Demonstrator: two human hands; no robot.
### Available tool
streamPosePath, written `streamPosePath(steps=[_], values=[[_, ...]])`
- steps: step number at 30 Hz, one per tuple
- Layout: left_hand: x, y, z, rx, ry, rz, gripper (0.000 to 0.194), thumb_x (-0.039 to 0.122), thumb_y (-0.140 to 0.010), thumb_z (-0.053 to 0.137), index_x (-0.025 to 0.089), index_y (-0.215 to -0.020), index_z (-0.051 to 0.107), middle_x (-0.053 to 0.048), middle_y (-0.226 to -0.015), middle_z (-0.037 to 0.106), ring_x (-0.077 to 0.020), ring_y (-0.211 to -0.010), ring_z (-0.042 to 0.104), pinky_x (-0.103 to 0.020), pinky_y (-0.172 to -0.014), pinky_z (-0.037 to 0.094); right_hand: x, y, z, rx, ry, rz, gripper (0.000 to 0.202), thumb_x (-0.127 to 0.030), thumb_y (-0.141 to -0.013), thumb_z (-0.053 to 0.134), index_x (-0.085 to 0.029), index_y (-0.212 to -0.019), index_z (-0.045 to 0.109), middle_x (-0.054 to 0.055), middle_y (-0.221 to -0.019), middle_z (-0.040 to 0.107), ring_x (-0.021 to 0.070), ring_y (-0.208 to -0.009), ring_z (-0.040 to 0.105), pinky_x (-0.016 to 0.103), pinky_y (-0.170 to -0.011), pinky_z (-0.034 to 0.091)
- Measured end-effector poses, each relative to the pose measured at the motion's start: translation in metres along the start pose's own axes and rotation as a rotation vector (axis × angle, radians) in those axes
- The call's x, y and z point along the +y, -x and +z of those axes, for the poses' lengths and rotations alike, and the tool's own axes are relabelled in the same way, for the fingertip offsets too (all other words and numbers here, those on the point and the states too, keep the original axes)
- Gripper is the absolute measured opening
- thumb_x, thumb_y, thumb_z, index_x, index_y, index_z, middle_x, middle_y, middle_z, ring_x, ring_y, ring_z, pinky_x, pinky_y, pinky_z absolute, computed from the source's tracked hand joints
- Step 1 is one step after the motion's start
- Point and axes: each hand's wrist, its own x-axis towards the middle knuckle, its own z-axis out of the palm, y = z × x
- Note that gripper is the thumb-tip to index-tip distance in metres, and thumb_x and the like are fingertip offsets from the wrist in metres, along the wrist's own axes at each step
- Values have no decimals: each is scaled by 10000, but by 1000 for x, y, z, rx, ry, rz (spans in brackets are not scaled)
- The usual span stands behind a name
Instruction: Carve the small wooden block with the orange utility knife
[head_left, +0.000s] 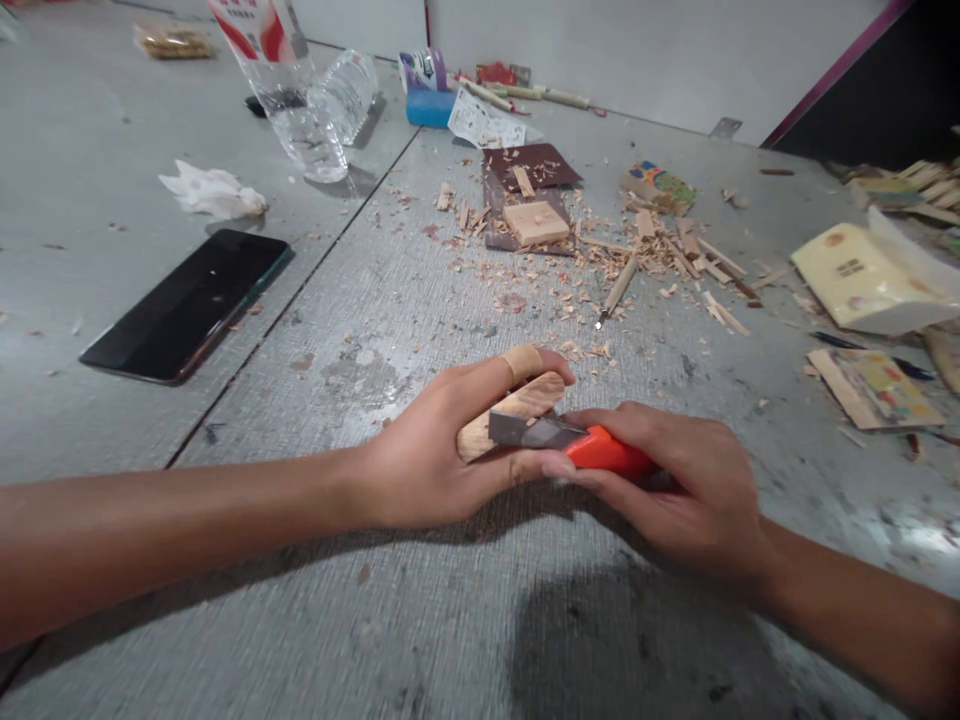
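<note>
My left hand [450, 445] is closed around a small piece of wood [536, 396] with a rounded end, held between thumb and fingers. One of its fingers wears a tan bandage [521, 364]. In my right hand [690, 480] is a utility knife [611, 452] with an orange-red body, the fingers wrapped round it. Its grey blade [517, 430] points left and lies against the wood, over my left thumb. The left thumb tip touches the front of the knife body. My right palm hides the rear of the knife.
Behind my hands, wood shavings surround a square wooden block [535, 222] on brown sandpaper [502, 190] and a thin carving tool [619, 290]. A phone [187, 305], crumpled tissue [214, 190] and water bottle [300, 125] are at left. A yellow tissue pack [862, 275] lies right.
</note>
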Motion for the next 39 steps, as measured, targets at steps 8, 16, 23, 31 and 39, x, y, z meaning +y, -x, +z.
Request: streamPosePath(steps=[8,16,23,31,39], values=[[1,-4,-2,-44,28,22,419,421,-897,780,172,-1178,592,-42,-932,721,-185,-813,651,-305,-732,522,0,0,0,0,-48,6,238,-436,-1058,598,-241,-1174,668,33,-903,818,191,-698,772,299,-617,566],[3,-2,-4,-59,30,43,502,344,-863,813,134,-1252,576,-56,-984,702,-200,-853,651,-332,-760,507,-1,-2,0,0,-60,-43,190,-383,-1039,606,-225,-1129,659,27,-876,818,176,-663,767,276,-618,578],[2,-1,-4,-71,34,56,501,336,-860,816,174,-1263,567,-50,-1016,709,-200,-867,657,-325,-755,511,0,-2,0,-21,-54,-58,176,-345,-1017,611,-225,-1131,670,38,-893,826,193,-678,778,295,-644,602],[2,-2,-4,-78,16,60,489,342,-864,814,171,-1252,570,-59,-1030,724,-209,-880,668,-338,-786,525,0,-2,0,-2,-34,-71,179,-363,-1038,593,-210,-1106,659,41,-883,824,180,-668,772,284,-634,592],[1,-2,-5,-85,-8,69,518,363,-863,813,168,-1277,569,-63,-1015,726,-214,-864,662,-345,-781,521,2,-4,1,-55,-65,-73,214,-403,-1064,562,-210,-1107,643,28,-867,813,167,-654,753,275,-604,542]])
